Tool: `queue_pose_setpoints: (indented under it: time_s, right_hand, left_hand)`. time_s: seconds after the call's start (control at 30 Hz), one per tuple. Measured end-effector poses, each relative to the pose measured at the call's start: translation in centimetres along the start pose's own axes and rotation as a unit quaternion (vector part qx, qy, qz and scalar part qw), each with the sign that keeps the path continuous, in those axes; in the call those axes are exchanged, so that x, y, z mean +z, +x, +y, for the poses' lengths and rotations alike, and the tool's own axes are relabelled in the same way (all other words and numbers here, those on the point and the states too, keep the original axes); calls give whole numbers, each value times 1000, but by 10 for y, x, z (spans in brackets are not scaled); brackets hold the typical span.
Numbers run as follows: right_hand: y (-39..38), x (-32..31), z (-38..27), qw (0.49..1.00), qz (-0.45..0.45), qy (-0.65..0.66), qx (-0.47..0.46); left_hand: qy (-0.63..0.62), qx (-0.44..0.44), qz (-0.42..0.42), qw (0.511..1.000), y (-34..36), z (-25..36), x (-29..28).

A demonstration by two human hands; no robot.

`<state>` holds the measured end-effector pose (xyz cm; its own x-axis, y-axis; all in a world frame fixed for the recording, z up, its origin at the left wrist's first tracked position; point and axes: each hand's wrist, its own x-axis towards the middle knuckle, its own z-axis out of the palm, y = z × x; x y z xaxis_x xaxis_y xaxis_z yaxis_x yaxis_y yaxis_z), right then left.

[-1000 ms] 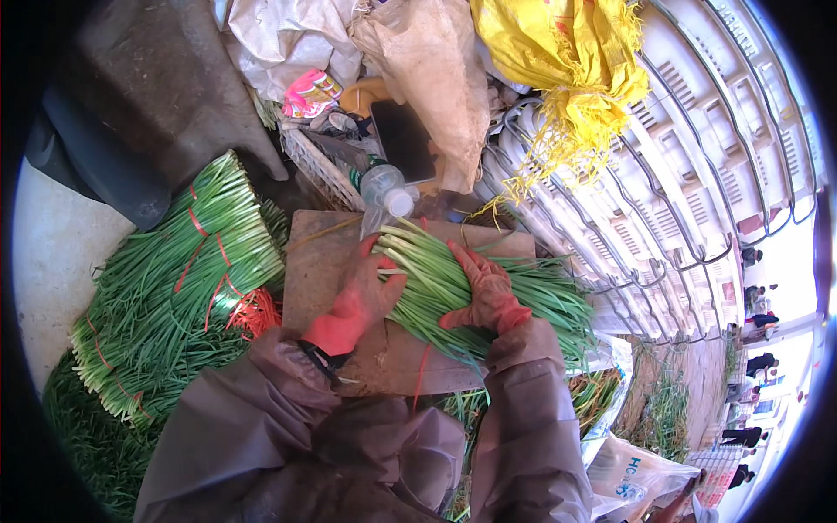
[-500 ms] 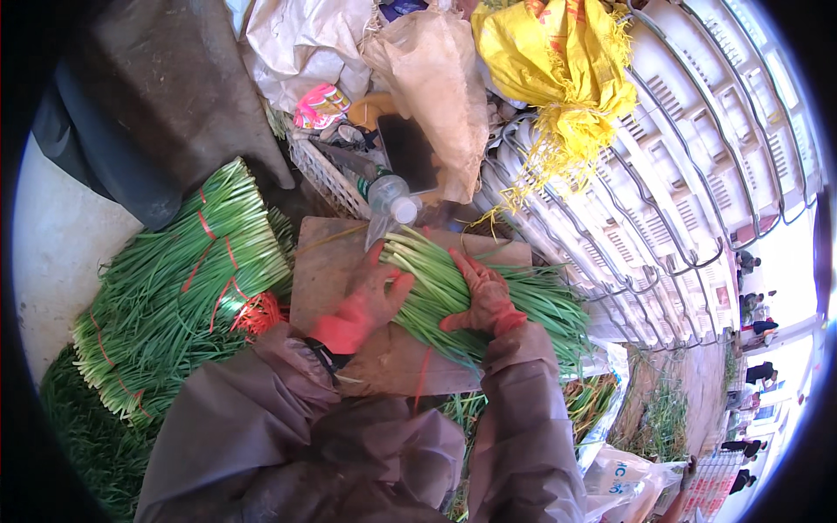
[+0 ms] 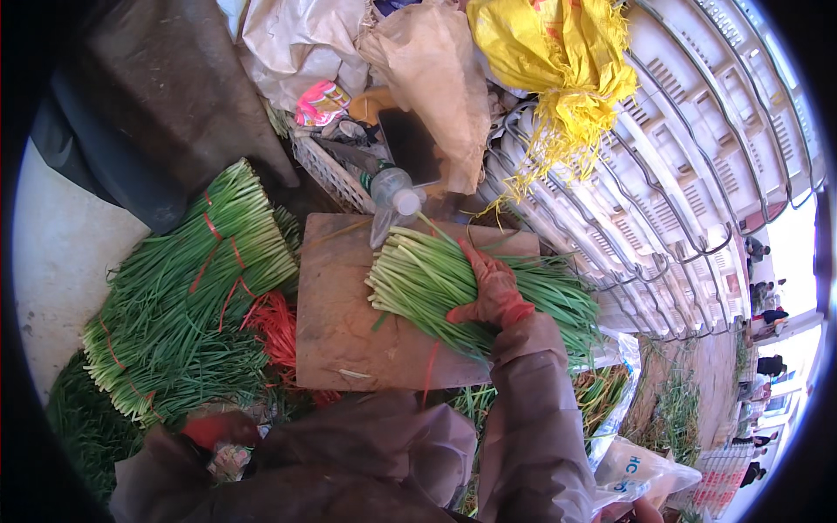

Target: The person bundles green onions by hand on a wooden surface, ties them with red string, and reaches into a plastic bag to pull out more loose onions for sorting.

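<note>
My right hand (image 3: 486, 292), in a red glove, grips a loose bundle of long green leafy stalks (image 3: 410, 270) lying on a worn brown board (image 3: 340, 322), pale ends to the left. My left hand (image 3: 209, 431), also red-gloved, is low at the left near my body, its fingers hidden. Left of the board lie stacked green bundles (image 3: 183, 305) with red bands, and a tangle of red strips (image 3: 275, 327). A clear plastic bottle (image 3: 392, 192) stands or leans beyond the board's far edge; I cannot tell which.
Beyond are a woven basket (image 3: 331, 170), pale sacks (image 3: 427, 78) and a yellow sack (image 3: 549, 44). Stacked white plastic crates (image 3: 671, 200) fill the right. A plastic bag (image 3: 636, 475) lies lower right. Several people (image 3: 767, 366) are in the distance.
My left hand has left the bundle and moved down and left toward my body, uncovering the stalk ends. My right hand stays gripping the bundle.
</note>
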<state>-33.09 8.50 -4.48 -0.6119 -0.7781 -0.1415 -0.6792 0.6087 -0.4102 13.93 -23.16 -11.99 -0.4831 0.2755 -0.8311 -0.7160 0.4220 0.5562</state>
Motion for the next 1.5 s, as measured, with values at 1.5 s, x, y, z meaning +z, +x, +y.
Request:
queue_pose_setpoints:
  time_s: [1.5]
  right_hand:
    - [22, 68, 31, 974, 10, 220, 51]
  left_hand:
    - [557, 322, 536, 546, 172, 341, 6]
